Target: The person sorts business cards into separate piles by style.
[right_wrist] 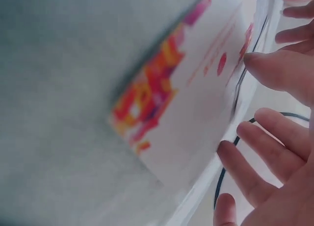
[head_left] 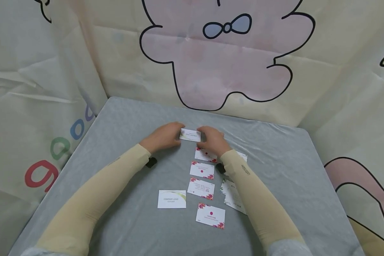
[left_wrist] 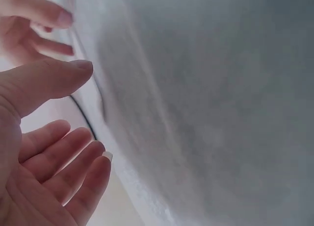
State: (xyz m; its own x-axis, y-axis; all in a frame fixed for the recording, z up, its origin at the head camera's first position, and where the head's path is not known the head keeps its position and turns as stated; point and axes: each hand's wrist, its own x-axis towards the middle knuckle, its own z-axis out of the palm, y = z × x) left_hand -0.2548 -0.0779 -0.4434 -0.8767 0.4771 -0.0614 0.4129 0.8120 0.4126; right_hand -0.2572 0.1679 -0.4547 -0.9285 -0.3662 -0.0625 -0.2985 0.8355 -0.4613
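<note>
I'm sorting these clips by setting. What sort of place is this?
Probably a staged indoor recording corner, not an office: cartoon-printed sheets hang as walls around a grey covered table, where both hands hold one business card above a row of cards.

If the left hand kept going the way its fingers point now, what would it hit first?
Probably the business card that the left hand already touches at its edge, then the right hand on the card's other end; depth is hard to judge.

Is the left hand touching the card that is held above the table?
Touching. The head view shows the left hand at one end of the card, fingers meeting its edge; the right hand holds the other end.
</note>
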